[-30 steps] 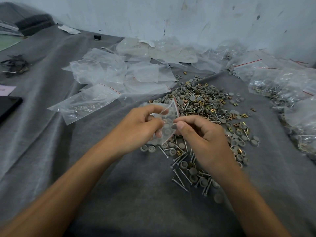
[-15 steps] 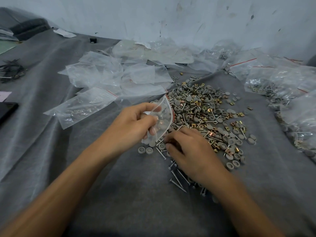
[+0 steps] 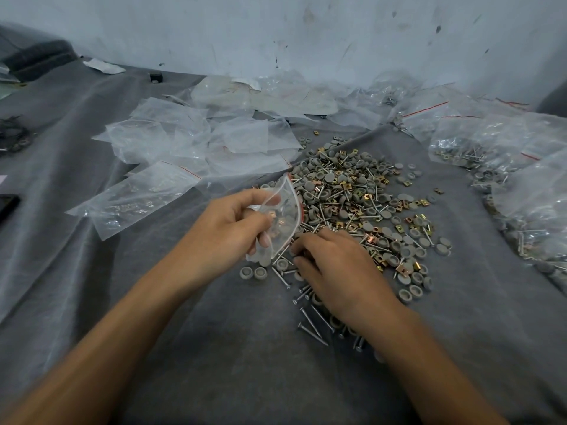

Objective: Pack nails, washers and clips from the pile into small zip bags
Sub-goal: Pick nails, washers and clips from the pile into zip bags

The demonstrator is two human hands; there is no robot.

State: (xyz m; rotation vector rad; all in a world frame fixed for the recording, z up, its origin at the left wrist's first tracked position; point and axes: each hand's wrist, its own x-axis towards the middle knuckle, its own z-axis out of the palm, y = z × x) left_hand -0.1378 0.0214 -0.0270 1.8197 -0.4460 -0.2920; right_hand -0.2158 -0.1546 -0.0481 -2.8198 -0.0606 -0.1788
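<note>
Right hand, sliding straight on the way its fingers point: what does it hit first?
Probably the lower edge of the zip bag pinched in the left hand. The right hand lies on the nails, aimed left at it; depth is unclear, so it might pass underneath.

Grey cloth (image 3: 214, 363) carries a hardware pile (image 3: 362, 197), empty zip bags (image 3: 196, 142), filled bags (image 3: 491, 142)

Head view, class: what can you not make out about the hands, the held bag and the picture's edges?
1. Right hand: it lies palm down on the pile, hiding its fingertips; whether it pinches anything is unclear.
2. Zip bag held by the left hand: fingers and glare hide how much is inside.
3. Dark flat thing: cut off by the left edge.
</note>
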